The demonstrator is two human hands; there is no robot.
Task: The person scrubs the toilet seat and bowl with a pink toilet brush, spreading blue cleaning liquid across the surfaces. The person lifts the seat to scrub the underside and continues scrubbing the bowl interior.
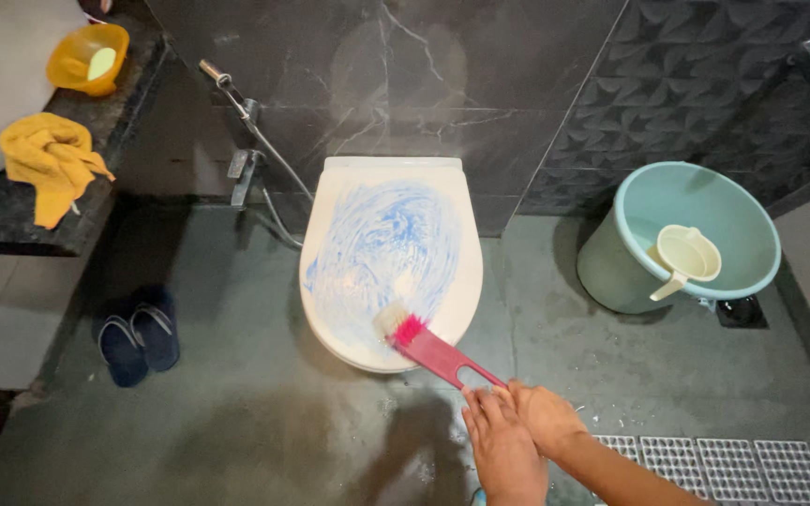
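Scrub brush (427,345), red-handled with pale bristles, pressed bristle-end onto the near edge of the closed toilet lid (391,258), handle running back toward the viewer. Held at the handle's end by both hands: left hand (501,448) nearer the viewer, fingers wrapped over the tail of the handle; right hand (546,415) just beside it, farther from the toilet lid's centre, likewise closed on the handle. Grip on each hand narrow, curled tight round the brush (fingertips partly hidden under one another). Lid smeared with blue swirls of cleaner across most of its top.

Behind the toilet lid, against the dark marble wall, a spray hose (253,141) hanging from its holder. To the right of the toilet lid, well apart, a pale green bucket (630,262) with a cream mug (686,258) resting inside. To the left of it, on the grey floor (236,394), a pair of dark blue slippers (138,335). Farther left and higher, a dark ledge (11,211) carrying a crumpled yellow cloth (49,161) and an orange tub (88,58). Near the hands, away from the lid, a floor drain grate (733,467).
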